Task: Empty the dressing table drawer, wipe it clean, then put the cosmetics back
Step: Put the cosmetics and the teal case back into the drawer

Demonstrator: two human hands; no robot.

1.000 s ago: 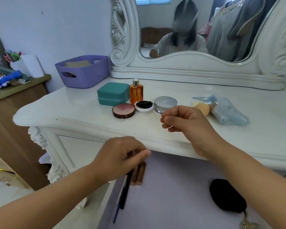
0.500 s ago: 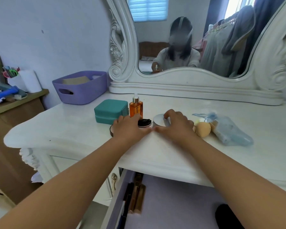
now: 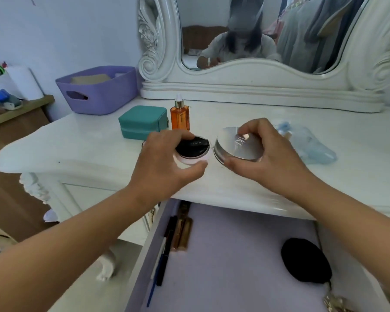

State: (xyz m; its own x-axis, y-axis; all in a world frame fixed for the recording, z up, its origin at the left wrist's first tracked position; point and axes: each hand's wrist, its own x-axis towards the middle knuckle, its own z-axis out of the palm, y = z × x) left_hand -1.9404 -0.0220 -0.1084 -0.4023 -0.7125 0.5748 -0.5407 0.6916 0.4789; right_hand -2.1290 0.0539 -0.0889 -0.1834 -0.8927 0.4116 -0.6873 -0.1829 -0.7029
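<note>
My left hand (image 3: pixel 164 163) grips a pink cushion compact with a black lid (image 3: pixel 193 148), lifted just above the white dressing table top (image 3: pixel 81 152). My right hand (image 3: pixel 266 154) holds a round silver compact (image 3: pixel 236 146), tilted toward me. Below them the drawer (image 3: pixel 234 262) stands open with a lilac liner; at its left side lie gold tubes (image 3: pixel 182 230) and dark pencils (image 3: pixel 164 251), at its right a black pouch (image 3: pixel 306 260). An orange serum bottle (image 3: pixel 180 115) and a teal case (image 3: pixel 142 121) stand behind my left hand.
A clear plastic bag of items (image 3: pixel 309 143) lies right of my right hand. A purple basket (image 3: pixel 99 91) sits at the back left, the ornate mirror (image 3: pixel 257 37) behind. A wooden side table (image 3: pixel 18 113) with clutter stands to the left.
Both hands went from the drawer front up to the table top, closed on the two compacts and now lift them toward me. The brown blush compact is hidden behind my left hand.
</note>
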